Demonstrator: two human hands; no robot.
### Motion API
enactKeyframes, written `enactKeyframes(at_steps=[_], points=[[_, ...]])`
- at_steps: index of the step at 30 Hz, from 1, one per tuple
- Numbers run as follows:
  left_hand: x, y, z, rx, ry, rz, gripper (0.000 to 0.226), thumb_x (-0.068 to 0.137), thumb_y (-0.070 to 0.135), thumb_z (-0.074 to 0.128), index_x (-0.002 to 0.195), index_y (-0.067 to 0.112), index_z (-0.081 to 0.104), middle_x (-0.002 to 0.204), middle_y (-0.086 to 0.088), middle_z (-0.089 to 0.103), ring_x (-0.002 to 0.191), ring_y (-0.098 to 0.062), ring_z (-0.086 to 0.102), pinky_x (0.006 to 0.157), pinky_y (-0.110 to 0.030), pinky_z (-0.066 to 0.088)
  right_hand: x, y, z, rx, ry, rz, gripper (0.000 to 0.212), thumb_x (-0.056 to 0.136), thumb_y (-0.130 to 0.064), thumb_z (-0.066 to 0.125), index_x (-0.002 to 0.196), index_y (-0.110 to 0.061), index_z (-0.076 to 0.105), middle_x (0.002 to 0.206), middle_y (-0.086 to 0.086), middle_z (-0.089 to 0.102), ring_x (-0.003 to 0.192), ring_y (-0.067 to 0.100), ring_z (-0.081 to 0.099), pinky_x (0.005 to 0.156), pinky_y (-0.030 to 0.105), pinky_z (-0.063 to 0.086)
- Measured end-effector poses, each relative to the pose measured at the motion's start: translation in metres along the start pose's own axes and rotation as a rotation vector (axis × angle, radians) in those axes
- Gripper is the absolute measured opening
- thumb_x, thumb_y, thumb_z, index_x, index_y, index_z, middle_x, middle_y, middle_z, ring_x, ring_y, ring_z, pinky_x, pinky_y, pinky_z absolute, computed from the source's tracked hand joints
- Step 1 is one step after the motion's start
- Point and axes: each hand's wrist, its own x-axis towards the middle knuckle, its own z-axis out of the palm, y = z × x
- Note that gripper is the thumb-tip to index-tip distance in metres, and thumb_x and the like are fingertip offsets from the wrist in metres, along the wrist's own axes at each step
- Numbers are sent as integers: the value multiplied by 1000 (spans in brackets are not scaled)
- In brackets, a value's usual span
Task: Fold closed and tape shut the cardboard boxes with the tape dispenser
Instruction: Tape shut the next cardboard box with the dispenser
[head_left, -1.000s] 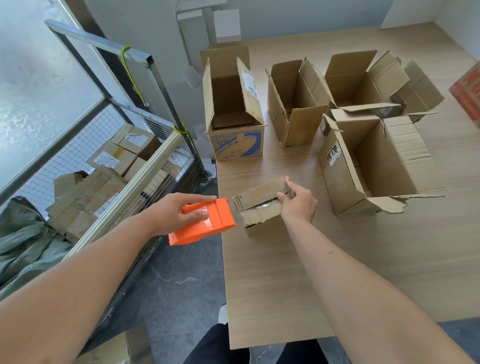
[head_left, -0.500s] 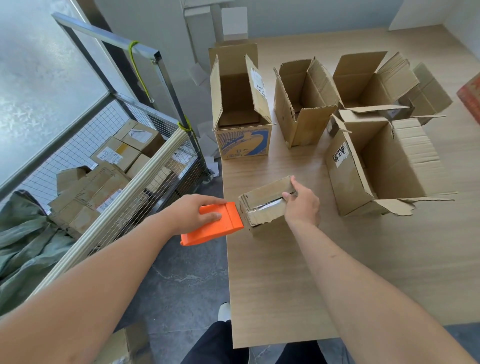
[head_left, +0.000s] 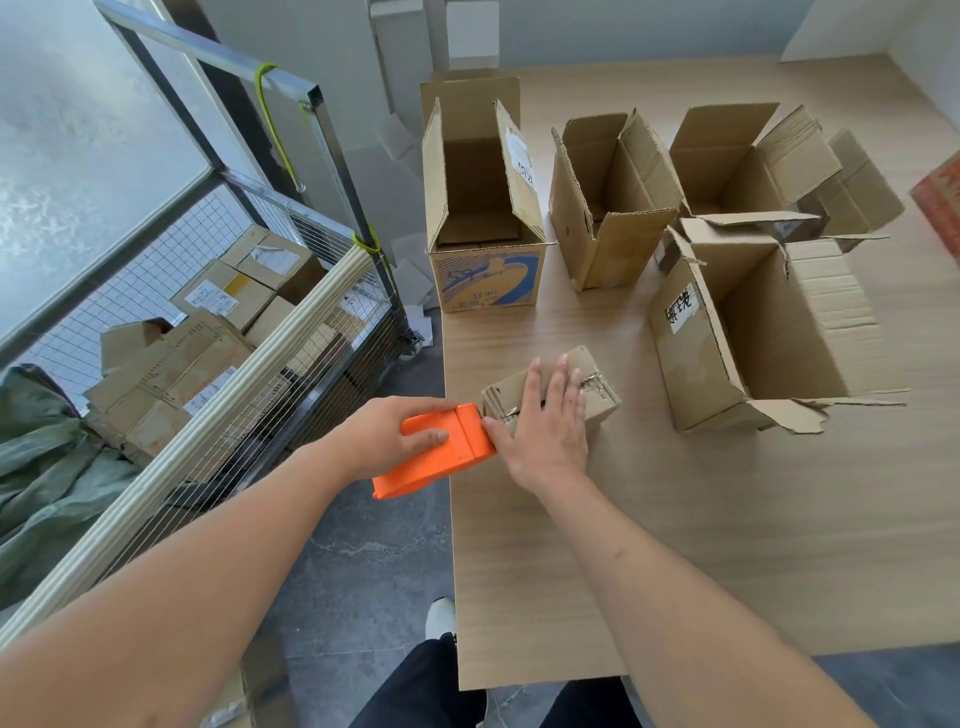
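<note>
- Where the right hand (head_left: 545, 426) had half a second before pinched the far edge of the small box (head_left: 597, 387), its fingers now lay straight and slightly spread, flat on the closed flaps, pressing them down.
- The left hand (head_left: 387, 436) gripped the orange tape dispenser (head_left: 441, 452), fingers curled over its top, and had brought its front edge against the box's near left side.
- That box sat at the table (head_left: 727, 545) edge, flaps folded shut; taping looked ready to begin.
- Beyond it, the blue-printed box (head_left: 488, 280) and other open boxes (head_left: 613, 208) stood unfolded, so most of the work remained.
</note>
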Motion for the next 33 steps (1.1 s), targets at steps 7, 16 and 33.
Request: enactKeyframes(at_steps=[7, 16, 33], points=[[-21, -11, -1, -146, -21, -31, 45, 97, 53, 62, 133, 72, 43, 125, 24, 57, 101, 8, 55, 80, -18, 45, 6, 2, 7, -7, -38, -2, 100, 98, -72, 31, 157, -16, -26, 160, 17, -38, 149, 34, -33, 125, 47, -13], [-34, -11, -7, -171, -41, -52, 46, 96, 55, 61, 134, 71, 42, 134, 19, 56, 112, -9, 59, 93, -36, 52, 7, 0, 0, -23, -111, 10, 101, 98, -70, 35, 156, -16, -28, 158, 17, -42, 148, 34, -35, 125, 49, -12], [-6, 29, 7, 127, 10, -71, 49, 95, 54, 60, 142, 46, 53, 138, 5, 62, 123, -19, 58, 98, -36, 47, 2, 5, -6, -24, -96, -41, 101, 98, -68, 41, 160, -17, -20, 163, 17, -32, 152, 34, -28, 126, 47, -10]])
